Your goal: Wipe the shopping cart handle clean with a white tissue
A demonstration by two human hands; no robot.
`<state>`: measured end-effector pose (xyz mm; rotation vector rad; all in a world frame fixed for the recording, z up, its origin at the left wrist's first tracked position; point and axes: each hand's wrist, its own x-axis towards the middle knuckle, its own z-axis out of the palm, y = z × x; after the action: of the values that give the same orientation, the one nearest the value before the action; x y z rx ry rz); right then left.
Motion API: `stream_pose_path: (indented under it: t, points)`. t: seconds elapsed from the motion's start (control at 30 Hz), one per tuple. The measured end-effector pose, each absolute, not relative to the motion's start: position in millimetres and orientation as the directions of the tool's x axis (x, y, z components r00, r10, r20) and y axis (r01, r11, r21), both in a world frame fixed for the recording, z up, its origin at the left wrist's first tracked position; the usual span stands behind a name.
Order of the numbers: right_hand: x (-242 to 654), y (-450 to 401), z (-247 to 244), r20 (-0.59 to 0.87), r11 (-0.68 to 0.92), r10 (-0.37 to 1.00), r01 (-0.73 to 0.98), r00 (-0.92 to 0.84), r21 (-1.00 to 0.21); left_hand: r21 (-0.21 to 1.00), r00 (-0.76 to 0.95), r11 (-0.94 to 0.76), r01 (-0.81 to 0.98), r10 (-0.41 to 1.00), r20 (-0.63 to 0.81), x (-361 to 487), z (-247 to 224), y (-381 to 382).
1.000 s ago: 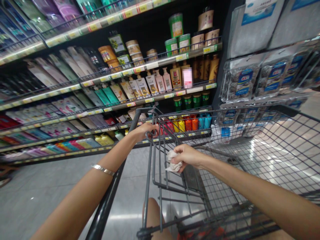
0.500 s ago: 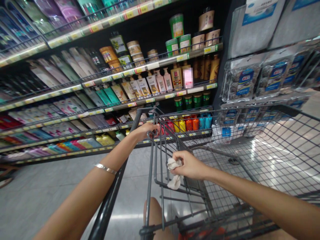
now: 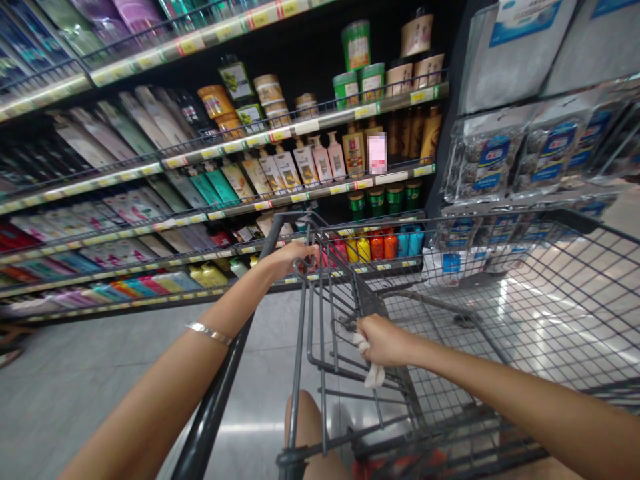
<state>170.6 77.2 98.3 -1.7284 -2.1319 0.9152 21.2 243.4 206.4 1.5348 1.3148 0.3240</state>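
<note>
A grey wire shopping cart (image 3: pixel 500 313) fills the lower middle and right. My left hand (image 3: pixel 296 259), with a silver bracelet on its wrist, is closed on the cart frame near the far end of the dark handle bar (image 3: pixel 213 400). My right hand (image 3: pixel 383 341) is closed round a crumpled white cloth (image 3: pixel 374 377), whose end hangs below the fingers. It is over the folding wire section of the cart, against the bars. The fingertips of my left hand are partly hidden by the wires.
Shelves (image 3: pixel 300 128) of bottles and jars run across the back. Bagged scourers (image 3: pixel 493 160) hang at the right. Below the cart are the grey tiled floor (image 3: pixel 125 380) and my knee (image 3: pixel 305 427). Part of a person's foot (image 3: pixel 9 357) shows at the left edge.
My right hand has moved slightly right and down with the cloth, which is now more covered by the fingers. My left hand stays on the cart frame.
</note>
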Motion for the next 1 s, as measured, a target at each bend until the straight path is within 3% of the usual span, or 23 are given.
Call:
stream_pose_path:
  t: [0.33, 1.0]
  points:
    - [167, 76, 96, -0.337, -0.026, 0.922, 0.839, -0.189, -0.543, 0.807, 0.336, 0.167, 0.567, 0.847, -0.411, 25, 215, 236]
    - [167, 85, 104, -0.463, 0.125, 0.846, 0.943, -0.264, -0.31, 0.798, 0.371, 0.123, 0.589, 0.837, -0.403, 23, 213, 237]
